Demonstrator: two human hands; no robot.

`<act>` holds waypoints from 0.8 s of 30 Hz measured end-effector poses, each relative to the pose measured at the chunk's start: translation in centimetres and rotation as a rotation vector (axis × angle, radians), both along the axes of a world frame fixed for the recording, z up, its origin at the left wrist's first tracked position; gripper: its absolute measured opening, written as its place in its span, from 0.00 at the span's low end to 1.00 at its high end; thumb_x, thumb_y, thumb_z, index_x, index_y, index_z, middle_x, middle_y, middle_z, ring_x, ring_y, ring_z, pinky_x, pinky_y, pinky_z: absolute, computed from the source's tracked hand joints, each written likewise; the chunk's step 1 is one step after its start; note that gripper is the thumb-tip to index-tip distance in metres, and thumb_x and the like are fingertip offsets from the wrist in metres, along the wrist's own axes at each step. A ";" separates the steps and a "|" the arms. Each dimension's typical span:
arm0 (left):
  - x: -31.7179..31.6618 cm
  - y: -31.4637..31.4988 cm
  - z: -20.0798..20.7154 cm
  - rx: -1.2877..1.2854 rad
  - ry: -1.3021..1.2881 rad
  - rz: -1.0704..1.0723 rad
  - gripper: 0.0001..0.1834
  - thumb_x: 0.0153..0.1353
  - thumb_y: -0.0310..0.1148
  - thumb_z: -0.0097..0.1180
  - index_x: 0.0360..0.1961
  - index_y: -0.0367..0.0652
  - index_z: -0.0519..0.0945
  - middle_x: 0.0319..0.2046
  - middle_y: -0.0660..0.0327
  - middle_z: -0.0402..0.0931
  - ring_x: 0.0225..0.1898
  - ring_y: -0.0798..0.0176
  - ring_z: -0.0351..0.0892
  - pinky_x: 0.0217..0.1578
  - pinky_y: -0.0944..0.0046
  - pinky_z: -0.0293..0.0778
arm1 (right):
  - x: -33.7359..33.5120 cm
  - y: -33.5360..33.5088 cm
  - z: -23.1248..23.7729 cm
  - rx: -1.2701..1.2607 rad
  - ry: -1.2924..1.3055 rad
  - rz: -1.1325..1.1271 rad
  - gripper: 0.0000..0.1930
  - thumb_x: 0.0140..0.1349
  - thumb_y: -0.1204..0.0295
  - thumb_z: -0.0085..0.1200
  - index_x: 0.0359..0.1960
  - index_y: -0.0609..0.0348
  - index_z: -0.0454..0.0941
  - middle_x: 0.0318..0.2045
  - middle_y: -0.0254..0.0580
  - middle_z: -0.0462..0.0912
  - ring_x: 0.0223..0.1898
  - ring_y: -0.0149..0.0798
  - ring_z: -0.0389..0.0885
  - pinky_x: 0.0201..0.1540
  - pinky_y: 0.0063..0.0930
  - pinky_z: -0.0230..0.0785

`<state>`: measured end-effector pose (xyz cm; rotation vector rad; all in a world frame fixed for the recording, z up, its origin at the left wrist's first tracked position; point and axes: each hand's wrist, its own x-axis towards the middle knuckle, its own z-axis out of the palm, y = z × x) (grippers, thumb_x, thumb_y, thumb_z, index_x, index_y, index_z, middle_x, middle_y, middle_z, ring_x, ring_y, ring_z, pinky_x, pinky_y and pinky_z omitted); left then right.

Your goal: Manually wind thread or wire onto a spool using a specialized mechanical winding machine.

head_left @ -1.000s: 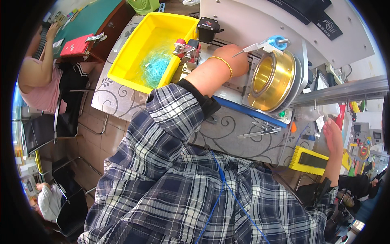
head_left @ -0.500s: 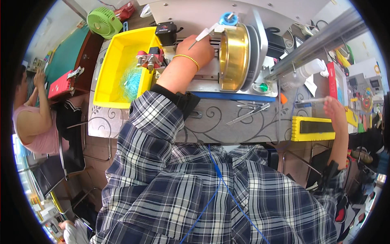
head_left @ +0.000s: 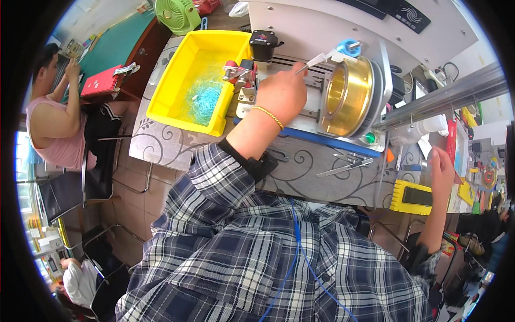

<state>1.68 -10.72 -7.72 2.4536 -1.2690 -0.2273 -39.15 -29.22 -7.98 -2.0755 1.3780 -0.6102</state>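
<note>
My left hand (head_left: 281,96) is over the bench machine, curled with its fingertips hidden, between the red-and-metal clamp part (head_left: 241,75) and a gold ring-shaped wheel (head_left: 348,96). Whatever it grips cannot be made out. A white arm with a thin metal tip (head_left: 316,61) slants from beside the blue knob (head_left: 348,47) down to my index finger. My right hand (head_left: 442,167) is raised at the right, beyond the machine, its fingers drawn together; anything between them is too small to see. Below it lies a yellow frame with a dark inset (head_left: 412,197).
A yellow bin (head_left: 161,102) holding tangled turquoise strands (head_left: 205,102) stands left of the machine. Tweezers and a metal ruler-like tool (head_left: 346,167) lie in front. A metal bar (head_left: 445,95) crosses at upper right. Another person (head_left: 59,129) sits at the far left by a green-topped desk (head_left: 110,51).
The view has shifted, so the bench appears farther right and lower. My left hand stays at the machine. By my right hand, the thin translucent rod no longer shows at the fingertips.
</note>
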 end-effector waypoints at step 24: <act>1.2 -2.6 0.1 0.121 -0.135 -0.084 0.13 0.61 0.41 0.59 0.36 0.42 0.85 0.33 0.50 0.84 0.37 0.46 0.85 0.40 0.52 0.80 | 10.8 15.7 2.4 -0.040 -0.138 0.613 0.06 0.59 0.76 0.62 0.38 0.57 0.85 0.27 0.40 0.82 0.21 0.33 0.74 0.24 0.25 0.64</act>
